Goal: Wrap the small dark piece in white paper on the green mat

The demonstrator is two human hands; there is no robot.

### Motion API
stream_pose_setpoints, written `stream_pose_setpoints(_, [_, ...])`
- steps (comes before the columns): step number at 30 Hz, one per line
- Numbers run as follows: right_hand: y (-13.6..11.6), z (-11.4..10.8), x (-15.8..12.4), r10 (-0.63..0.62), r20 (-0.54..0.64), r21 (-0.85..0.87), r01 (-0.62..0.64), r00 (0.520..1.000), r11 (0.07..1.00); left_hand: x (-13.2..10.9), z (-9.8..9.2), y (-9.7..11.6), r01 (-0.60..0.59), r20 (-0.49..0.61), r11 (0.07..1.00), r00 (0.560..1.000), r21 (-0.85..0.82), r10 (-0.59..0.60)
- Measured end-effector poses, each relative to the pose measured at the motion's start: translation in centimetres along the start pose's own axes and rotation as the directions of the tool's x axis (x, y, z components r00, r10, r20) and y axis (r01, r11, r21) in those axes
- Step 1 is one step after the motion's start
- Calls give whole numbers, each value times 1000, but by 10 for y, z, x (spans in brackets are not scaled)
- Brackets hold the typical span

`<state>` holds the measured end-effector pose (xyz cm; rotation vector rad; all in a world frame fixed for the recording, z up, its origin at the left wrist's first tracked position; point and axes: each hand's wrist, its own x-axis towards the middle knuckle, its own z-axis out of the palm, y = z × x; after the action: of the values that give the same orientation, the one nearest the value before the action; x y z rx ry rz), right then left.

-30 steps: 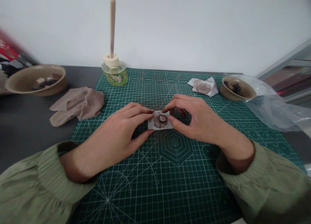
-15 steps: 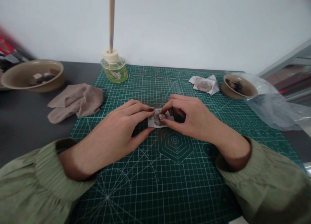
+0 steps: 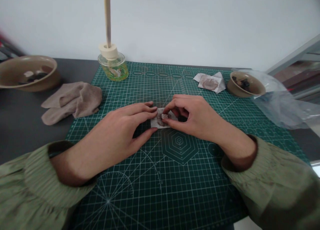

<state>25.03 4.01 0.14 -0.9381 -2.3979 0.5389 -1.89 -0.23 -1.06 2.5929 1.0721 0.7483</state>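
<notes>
A small white paper [image 3: 154,123] with a brown-grey smudge lies on the green cutting mat [image 3: 135,196] between my hands. My right hand [image 3: 191,112] pinches a small pale lump [image 3: 164,116] between thumb and index finger, over the smudge. The lump's exact kind is too small to make out. With fingers stretched out and thumb apart, my left hand [image 3: 125,125] rests its fingertips at the left part of the paper. My right fingers hide the paper's right part.
Behind stands a glass reed diffuser [image 3: 113,65]. On the left are a crumpled brown cloth [image 3: 75,100] and a bowl [image 3: 42,85] with dark and pale pieces. To the right are smudged papers [image 3: 210,83], a smaller bowl [image 3: 235,90] with dark pieces, and clear plastic [image 3: 280,107].
The whole view has shifted slightly. My right thumb and index finger still pinch the lump over the smudge, with only a slight shift; my left hand stays at the paper's edge.
</notes>
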Motion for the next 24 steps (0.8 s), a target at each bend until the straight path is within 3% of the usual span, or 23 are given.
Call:
stream_pose_setpoints(8, [-2,4,-5,-13,12,74,12,1000,997,-2,-1,-3,7,19,999,1000,45,-8])
stream_pose_setpoints(14, [3,-1,-3,65,1,66,-64,998,996,-4,-1,-2,11,2,1000,1000,23,-11])
stream_pose_setpoints(21, [-1,5,-2,2,2,105,-2,1000,994,-4,-1,-3,37,3,999,999,-17,-37])
stream_pose_setpoints(24, [2,2,-2,36,2,96,-36,999,995,-4,-1,-4,39,10,999,999,-11,-39])
